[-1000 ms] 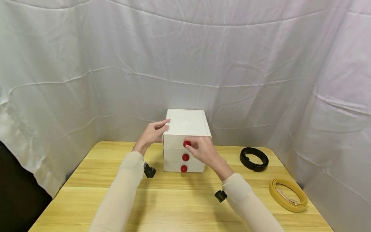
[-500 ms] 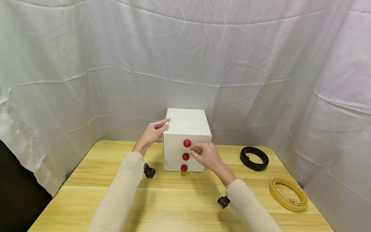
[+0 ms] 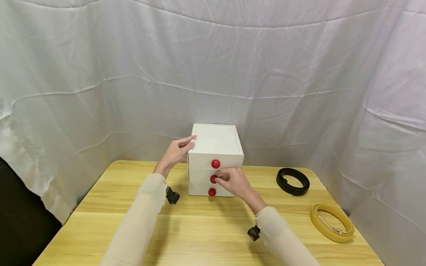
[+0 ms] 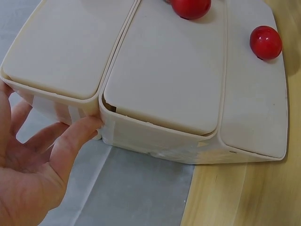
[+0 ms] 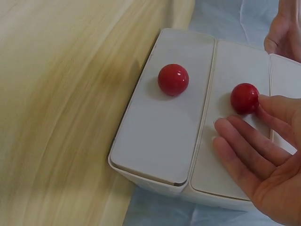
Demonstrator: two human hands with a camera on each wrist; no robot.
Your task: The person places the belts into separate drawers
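White plastic, three drawers high and fitted with red ball knobs, a small drawer cabinet (image 3: 215, 147) stands at the middle of the far edge of a pale wooden tabletop (image 3: 199, 229), backed by draped white cloth (image 3: 213, 66). The person's left hand (image 3: 175, 152) rests against the cabinet's upper left corner, fingers straight along the top edge and thumb against the side; the left wrist view shows the thumb (image 4: 75, 141) pressed to the cabinet's side wall with the palm spread, nothing clasped. The right hand (image 3: 233, 181) is at the front of the middle drawer, fingertips (image 5: 268, 106) touching the middle knob (image 5: 244, 98); the right wrist view shows the fingers spread and nearly straight beside the knob rather than curled round it. The top knob (image 3: 215, 163) and bottom knob (image 3: 212, 191) are untouched, and all three drawers sit shut and flush. A coiled black belt (image 3: 292, 181) lies near the far right corner of the tabletop, and a coiled yellow belt (image 3: 331, 222) lies along the right edge, nearer the person; the two are well apart from the cabinet. Both arms wear cream sleeves (image 3: 139, 218).
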